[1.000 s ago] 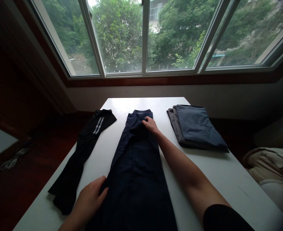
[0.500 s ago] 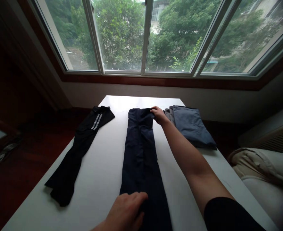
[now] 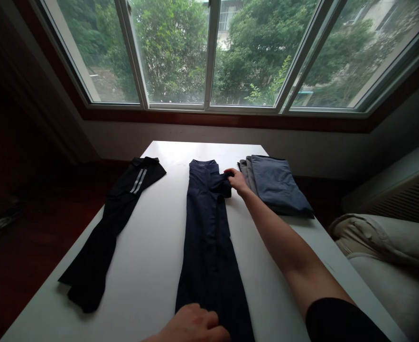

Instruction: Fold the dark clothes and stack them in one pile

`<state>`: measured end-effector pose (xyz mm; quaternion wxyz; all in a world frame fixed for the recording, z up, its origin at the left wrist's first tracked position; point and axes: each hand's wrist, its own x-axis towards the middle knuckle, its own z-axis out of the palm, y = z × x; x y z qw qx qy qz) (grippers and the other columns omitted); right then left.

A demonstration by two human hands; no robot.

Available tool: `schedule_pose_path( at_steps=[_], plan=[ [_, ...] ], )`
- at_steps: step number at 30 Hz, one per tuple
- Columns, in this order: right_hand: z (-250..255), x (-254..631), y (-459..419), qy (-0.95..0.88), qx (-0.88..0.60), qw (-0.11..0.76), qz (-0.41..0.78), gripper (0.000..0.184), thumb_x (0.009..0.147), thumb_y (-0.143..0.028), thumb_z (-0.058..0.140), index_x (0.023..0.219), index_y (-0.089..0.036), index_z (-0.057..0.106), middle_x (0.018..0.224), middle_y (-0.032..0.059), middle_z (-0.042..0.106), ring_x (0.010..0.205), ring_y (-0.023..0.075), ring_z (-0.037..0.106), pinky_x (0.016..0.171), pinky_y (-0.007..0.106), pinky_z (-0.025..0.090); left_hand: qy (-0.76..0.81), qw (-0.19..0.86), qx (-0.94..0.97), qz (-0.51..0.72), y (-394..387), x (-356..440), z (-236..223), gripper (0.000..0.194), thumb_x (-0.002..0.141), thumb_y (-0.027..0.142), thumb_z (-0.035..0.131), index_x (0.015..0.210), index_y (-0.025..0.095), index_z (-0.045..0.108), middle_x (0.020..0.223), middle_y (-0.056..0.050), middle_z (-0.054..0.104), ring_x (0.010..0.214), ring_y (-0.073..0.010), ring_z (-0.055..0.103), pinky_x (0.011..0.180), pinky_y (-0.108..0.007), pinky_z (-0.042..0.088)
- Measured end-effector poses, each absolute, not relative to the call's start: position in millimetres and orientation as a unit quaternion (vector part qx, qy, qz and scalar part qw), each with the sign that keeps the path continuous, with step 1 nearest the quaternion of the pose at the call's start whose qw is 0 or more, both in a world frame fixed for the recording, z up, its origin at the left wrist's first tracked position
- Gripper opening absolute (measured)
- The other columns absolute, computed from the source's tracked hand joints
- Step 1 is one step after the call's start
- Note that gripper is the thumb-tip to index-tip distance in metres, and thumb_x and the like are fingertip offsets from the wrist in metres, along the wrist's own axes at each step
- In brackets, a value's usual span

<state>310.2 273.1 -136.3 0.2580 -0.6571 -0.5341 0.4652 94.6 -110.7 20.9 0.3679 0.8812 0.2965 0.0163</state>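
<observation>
with the right hand [image 3: 237, 181], pinching a loose fold near the waist of dark blue trousers [image 3: 206, 232], laid lengthwise on the white table [image 3: 147, 266] between a striped black garment [image 3: 118, 211] and folded clothes [image 3: 277, 185]. with the left hand [image 3: 195, 325], curled over the lower part; cannot tell if pinching or only touching.

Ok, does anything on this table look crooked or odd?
Yes: near its waistband, the navy garment has a bunched part jutting sideways at the right hand, breaking its fairly straight outline. The black garment also lies slanted, its upper part seemingly overhanging the left edge of the table.
</observation>
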Motion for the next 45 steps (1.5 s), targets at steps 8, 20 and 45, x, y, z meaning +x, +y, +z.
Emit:
schedule_pose_path(
  at_steps=[8, 20, 45],
  plan=[
    [-128.1, 310.3, 271.7, -0.618, -0.683, 0.168, 0.351, 0.047, 0.080, -0.013, 0.055, 0.123, -0.019, 0.073, 0.114, 0.0078, 0.075, 0.102, 0.0227, 0.068, 0.094, 0.032, 0.051, 0.367, 0.408, 0.836, -0.002, -48.3, 81.9, 53.3, 0.050, 0.091, 0.038, 0.069, 0.137, 0.031, 0.051, 0.109, -0.002, 0.067, 0.094, -0.0220, 0.062, 0.080, -0.032, 0.050],
    [-104.7, 269.6, 284.8, -0.679, -0.674, 0.143, 0.253, 0.046, 0.090, -0.013, 0.052, 0.132, -0.024, 0.068, 0.115, 0.0102, 0.075, 0.108, 0.0295, 0.069, 0.099, 0.039, 0.050, 0.402, 0.439, 0.801, 0.057, -28.5, 69.1, 21.9, 0.060, 0.089, 0.032, 0.070, 0.146, 0.031, 0.050, 0.157, -0.005, 0.046, 0.144, -0.0287, 0.042, 0.124, -0.049, 0.034],
    [-161.6, 329.7, 240.4, -0.571, -0.680, 0.254, 0.384, 0.044, 0.085, -0.030, 0.062, 0.127, -0.021, 0.070, 0.121, 0.0082, 0.073, 0.110, 0.0223, 0.067, 0.104, 0.039, 0.049, 0.613, 0.243, 0.751, -0.021, 170.3, 135.1, -126.2, 0.068, 0.100, 0.054, 0.042, 0.160, 0.023, 0.038, 0.170, -0.012, 0.025, 0.158, -0.0373, 0.009, 0.124, -0.067, 0.002]
  ],
)
